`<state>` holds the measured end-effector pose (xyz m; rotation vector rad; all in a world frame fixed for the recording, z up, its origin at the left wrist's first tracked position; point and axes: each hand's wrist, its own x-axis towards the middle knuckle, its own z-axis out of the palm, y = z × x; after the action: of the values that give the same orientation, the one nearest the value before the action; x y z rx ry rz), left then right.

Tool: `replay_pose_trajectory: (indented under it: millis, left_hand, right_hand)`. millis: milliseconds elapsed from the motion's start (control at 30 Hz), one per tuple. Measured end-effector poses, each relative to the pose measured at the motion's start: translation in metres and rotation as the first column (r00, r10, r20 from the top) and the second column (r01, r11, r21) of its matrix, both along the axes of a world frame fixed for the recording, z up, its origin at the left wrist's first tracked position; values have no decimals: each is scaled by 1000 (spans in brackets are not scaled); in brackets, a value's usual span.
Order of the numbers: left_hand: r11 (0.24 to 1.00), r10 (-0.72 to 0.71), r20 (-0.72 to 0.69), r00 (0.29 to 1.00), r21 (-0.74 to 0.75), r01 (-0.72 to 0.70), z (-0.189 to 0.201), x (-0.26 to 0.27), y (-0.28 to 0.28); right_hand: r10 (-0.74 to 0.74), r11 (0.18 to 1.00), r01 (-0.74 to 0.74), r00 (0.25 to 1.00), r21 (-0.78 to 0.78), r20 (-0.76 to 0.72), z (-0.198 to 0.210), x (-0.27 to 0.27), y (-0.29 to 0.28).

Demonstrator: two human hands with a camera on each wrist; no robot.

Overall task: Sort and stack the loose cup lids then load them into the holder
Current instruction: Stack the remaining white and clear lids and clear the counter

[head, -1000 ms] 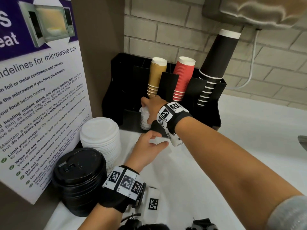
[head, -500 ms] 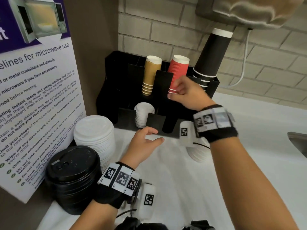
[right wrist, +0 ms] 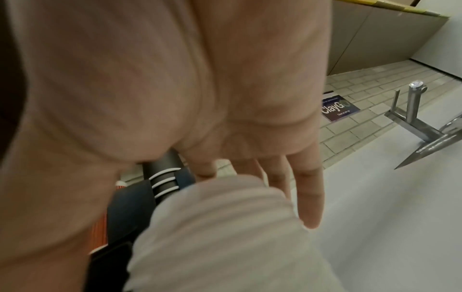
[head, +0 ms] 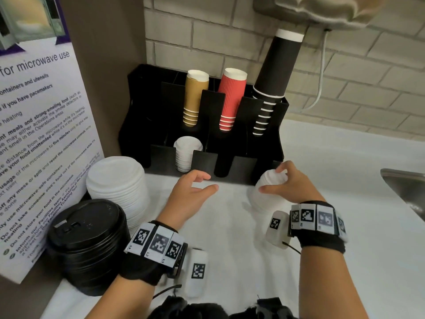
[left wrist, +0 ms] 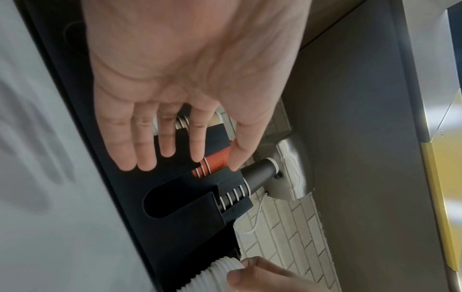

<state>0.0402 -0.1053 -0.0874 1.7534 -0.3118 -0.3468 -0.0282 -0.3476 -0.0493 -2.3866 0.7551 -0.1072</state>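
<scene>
Against the holder's (head: 239, 168) front edge, at the back of the tabletop (head: 241, 249), a small stack of white lids (head: 268, 189) is held by the right hand (head: 291, 186), thumb and fingers curled round its ribbed sides. The left hand (head: 189, 199) is kept empty just beside it, fingers relaxed and spread. Thin moulded plastic is suggested: light, slightly springy, slick, and likely to slide apart if tilted. A grip round the sides, with the stack kept upright, is judged best. One front slot is already filled with small lids (head: 186, 155). Larger white lids (head: 117, 183) and black lids (head: 87, 238) are stacked at the left edge.
</scene>
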Motion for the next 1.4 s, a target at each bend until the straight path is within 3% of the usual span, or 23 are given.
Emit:
replay_pose_trajectory:
  millis: [267,367,433,500,600,767,1133,1300,1400]
  left_hand:
    - [1000,3,6,1000,-9,-3,-1,2,2]
    - [999,3,26,1000,-52,-1,-2,1,2]
    - [995,-23,55,998,-100,29,-1,-1,1]
    - [980,-80,82,993,-174,93,2,-3,-1]
    - [939,-160,121,980,-287,189,7,-6,-3]
    - [910,-103,192,976,-378,170,9,-3,4]
    - [894,-92,181,979,-418,161,8,-3,2]
    - [899,-55,177,983,-419,126,6,-3,2]
    - [931,-24,99,995,-360,58,4,0,4]
  right_hand:
    - [-38,998,38,999,-44,1,-4,4,-4]
    - [-3,998,9,995,-57,101,7,3,-1]
    - [79,996,-85,975,19,206,18,5,11]
    - [215,946,-269,938,182,273,29,10,32]
    - [415,778,-513,853,363,316,33,19,66]
    - [491,695,-602,797,394,352,34,24,84]
    - [466,723,-581,810,374,356,39,22,81]
    - [499,768,-587,799,256,335,38,31,85]
    - [521,792,-590,787,156,330,48,44,88]
